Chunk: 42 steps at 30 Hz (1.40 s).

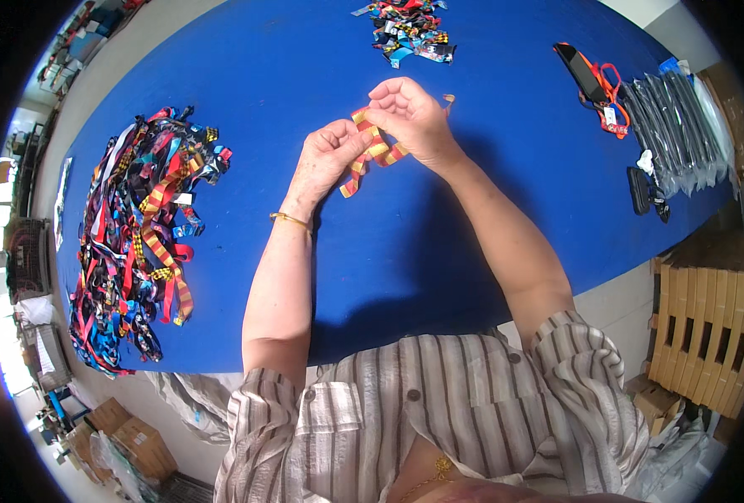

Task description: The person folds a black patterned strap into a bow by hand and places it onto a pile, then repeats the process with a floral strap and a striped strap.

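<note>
Over the middle of the blue table, a red and yellow striped ribbon strap [378,147] is gathered between both of my hands. My left hand [328,155] pinches it between thumb and forefinger. From the upper right, my right hand [412,121] closes thumb and fingers on another part of the same strap. Folds of the strap hang below the fingers, and one end pokes out beyond my right hand. The exact grip inside my right fingers is partly hidden.
A large heap of mixed colourful straps [129,243] lies at the left of the blue table [372,277]. A smaller pile [409,33] is at the far edge. Plastic-wrapped dark packs [678,130], a black pouch with an orange strap [585,75] and a small black item [638,191] lie at right.
</note>
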Tool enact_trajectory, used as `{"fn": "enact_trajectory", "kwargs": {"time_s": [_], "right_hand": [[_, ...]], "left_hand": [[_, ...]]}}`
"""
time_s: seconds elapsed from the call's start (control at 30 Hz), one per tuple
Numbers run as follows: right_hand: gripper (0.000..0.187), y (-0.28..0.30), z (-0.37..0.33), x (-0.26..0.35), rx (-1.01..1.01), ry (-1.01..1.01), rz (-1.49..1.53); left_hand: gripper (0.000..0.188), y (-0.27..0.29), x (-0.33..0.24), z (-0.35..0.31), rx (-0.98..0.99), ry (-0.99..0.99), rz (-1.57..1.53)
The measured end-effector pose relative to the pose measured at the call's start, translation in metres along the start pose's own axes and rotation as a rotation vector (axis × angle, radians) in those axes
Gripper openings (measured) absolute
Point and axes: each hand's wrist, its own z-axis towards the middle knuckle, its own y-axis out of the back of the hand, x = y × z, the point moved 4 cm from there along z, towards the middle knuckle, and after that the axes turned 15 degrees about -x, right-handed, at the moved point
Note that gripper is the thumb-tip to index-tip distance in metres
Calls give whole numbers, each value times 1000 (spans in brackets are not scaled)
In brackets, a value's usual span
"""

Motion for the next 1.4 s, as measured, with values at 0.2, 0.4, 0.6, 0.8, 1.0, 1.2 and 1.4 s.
{"fn": "enact_trajectory", "kwargs": {"time_s": [0.2,0.4,0.6,0.8,1.0,1.2,1.4], "right_hand": [[25,1,-2,3,172,-243,-129],[29,-10,-13,3,399,-292,-274],[24,-5,-9,-29,365,-90,-203],[30,-6,-11,-24,287,39,-476],[22,-7,-10,-2,196,145,-474],[25,-3,-7,3,88,45,-376],[33,-10,-12,16,218,-294,-285]], "left_hand": [[16,7,2,3,-30,-41,-138],[16,19,7,11,-84,-44,-368],[20,21,-1,13,-12,-44,-566],[19,21,-5,9,19,-27,-689],[18,26,-2,13,44,-8,-722],[19,23,-6,11,5,4,-751],[27,23,-6,9,157,-15,-833]]}}
